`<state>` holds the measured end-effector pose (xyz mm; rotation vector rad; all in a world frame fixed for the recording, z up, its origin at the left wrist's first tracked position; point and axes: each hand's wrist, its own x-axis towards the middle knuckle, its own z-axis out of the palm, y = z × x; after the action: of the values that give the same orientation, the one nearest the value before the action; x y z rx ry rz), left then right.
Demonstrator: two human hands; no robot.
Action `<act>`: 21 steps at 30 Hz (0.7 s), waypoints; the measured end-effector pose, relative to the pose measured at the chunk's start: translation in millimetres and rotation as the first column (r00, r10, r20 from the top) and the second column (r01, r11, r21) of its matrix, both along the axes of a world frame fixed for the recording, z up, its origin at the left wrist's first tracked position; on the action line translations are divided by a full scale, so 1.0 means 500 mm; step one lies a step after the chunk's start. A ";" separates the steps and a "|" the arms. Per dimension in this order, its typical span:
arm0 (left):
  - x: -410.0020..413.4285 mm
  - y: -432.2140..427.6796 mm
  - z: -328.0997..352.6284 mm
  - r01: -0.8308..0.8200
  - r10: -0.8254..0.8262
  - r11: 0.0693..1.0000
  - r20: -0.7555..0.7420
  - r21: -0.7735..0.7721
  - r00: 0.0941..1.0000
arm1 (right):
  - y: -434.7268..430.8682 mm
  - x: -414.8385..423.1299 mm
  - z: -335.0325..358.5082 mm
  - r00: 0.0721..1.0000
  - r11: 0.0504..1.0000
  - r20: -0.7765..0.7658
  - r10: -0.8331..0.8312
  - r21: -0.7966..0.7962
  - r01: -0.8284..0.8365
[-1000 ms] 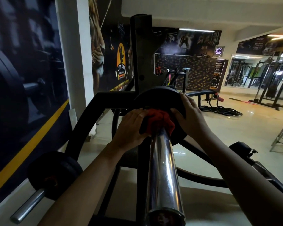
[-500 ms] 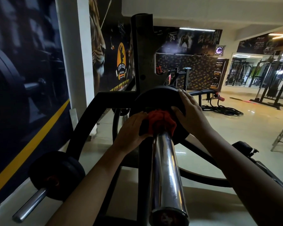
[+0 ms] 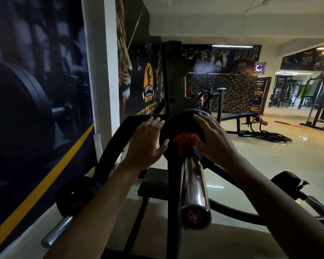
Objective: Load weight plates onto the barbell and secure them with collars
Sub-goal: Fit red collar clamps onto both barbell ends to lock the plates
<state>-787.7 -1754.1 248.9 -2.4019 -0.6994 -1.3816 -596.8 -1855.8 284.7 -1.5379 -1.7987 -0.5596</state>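
Observation:
The chrome barbell sleeve (image 3: 194, 184) runs away from me into a black weight plate (image 3: 173, 126) on the rack. A red collar (image 3: 182, 142) sits on the sleeve against the plate's face. My left hand (image 3: 147, 143) is at the plate's left edge with fingers spread, and only its thumb touches the rim. My right hand (image 3: 211, 139) lies flat on the right side of the plate. Its fingertips reach the top rim and its thumb rests beside the collar. Neither hand is closed around anything.
The dark rack upright (image 3: 173, 81) rises behind the plate. A black plate (image 3: 73, 195) sits on a chrome storage peg (image 3: 56, 232) at lower left, by the poster wall. A bench (image 3: 238, 116) and coiled ropes (image 3: 269, 136) lie beyond. A black machine arm (image 3: 292, 184) is at right.
Both hands have come off the red collar. The left hand slid out to the plate's left edge and opened. The right hand flattened against the plate. My view has moved closer.

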 end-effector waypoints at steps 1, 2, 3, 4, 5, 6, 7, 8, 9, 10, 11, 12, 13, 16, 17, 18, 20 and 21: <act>-0.005 -0.015 0.013 -0.008 0.008 1.000 0.006 0.012 1.000 | -0.009 -0.007 0.005 1.000 1.000 0.008 0.003 0.008 -0.003; -0.010 -0.030 0.025 -0.015 0.015 1.000 0.009 0.022 1.000 | -0.017 -0.014 0.010 1.000 1.000 0.009 0.006 0.015 -0.006; -0.015 -0.047 0.037 -0.023 0.023 0.999 0.009 0.030 1.000 | -0.026 -0.020 0.016 1.000 1.000 0.008 0.011 0.021 -0.011; -0.020 -0.064 0.048 -0.032 0.032 0.999 0.007 0.039 0.999 | -0.036 -0.025 0.021 1.000 0.999 0.008 0.019 0.031 -0.020; -0.024 -0.081 0.058 -0.041 0.040 0.998 0.006 0.049 0.999 | -0.046 -0.029 0.027 1.000 0.999 0.009 0.030 0.042 -0.030; -0.027 -0.099 0.068 -0.051 0.051 0.997 0.006 0.060 0.999 | -0.057 -0.032 0.032 0.999 0.998 0.009 0.041 0.053 -0.041; -0.029 -0.119 0.077 -0.065 0.065 0.995 0.002 0.075 0.998 | -0.071 -0.033 0.038 0.999 0.997 0.006 0.051 0.065 -0.051; -0.029 -0.139 0.086 -0.079 0.080 0.993 -0.003 0.091 0.997 | -0.085 -0.033 0.043 0.998 0.995 0.000 0.062 0.076 -0.061; -0.027 -0.160 0.096 -0.088 0.089 0.990 -0.008 0.106 0.996 | -0.101 -0.030 0.049 0.997 0.994 -0.008 0.072 0.087 -0.071; -0.022 -0.182 0.105 -0.093 0.096 0.988 -0.015 0.119 0.995 | -0.119 -0.024 0.054 0.996 0.991 -0.015 0.085 0.101 -0.083; -0.015 -0.204 0.112 -0.099 0.103 0.987 -0.026 0.128 0.994 | -0.138 -0.015 0.058 0.995 0.989 -0.018 0.097 0.116 -0.094; -0.005 -0.227 0.118 -0.106 0.112 0.985 -0.041 0.133 0.993 | -0.159 -0.003 0.061 0.994 0.985 -0.017 0.109 0.133 -0.106; 0.008 -0.252 0.123 -0.114 0.123 0.984 -0.055 0.139 0.991 | -0.181 0.013 0.064 0.993 0.982 -0.015 0.120 0.148 -0.117; 0.054 -0.329 0.131 -0.147 0.161 0.975 -0.076 0.169 0.984 | -0.250 0.073 0.062 0.991 0.977 -0.008 0.132 0.168 -0.129; 0.074 -0.358 0.133 -0.155 0.169 0.974 -0.078 0.164 0.983 | -0.273 0.096 0.063 0.992 0.979 -0.004 0.130 0.157 -0.128; 0.096 -0.388 0.135 -0.162 0.176 0.974 -0.080 0.158 0.981 | -0.294 0.120 0.062 0.992 0.982 0.003 0.127 0.141 -0.127; 0.147 -0.445 0.129 -0.173 0.188 0.973 -0.098 0.152 0.977 | -0.338 0.170 0.055 0.992 0.986 0.021 0.124 0.112 -0.125; 0.176 -0.467 0.123 -0.174 0.190 0.975 -0.113 0.142 0.975 | -0.359 0.196 0.052 0.992 0.986 0.025 0.125 0.104 -0.127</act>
<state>-700.0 -1987.8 310.6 -2.2380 -0.7504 -1.1547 -499.0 -2035.4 310.8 -1.3425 -1.8356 -0.5994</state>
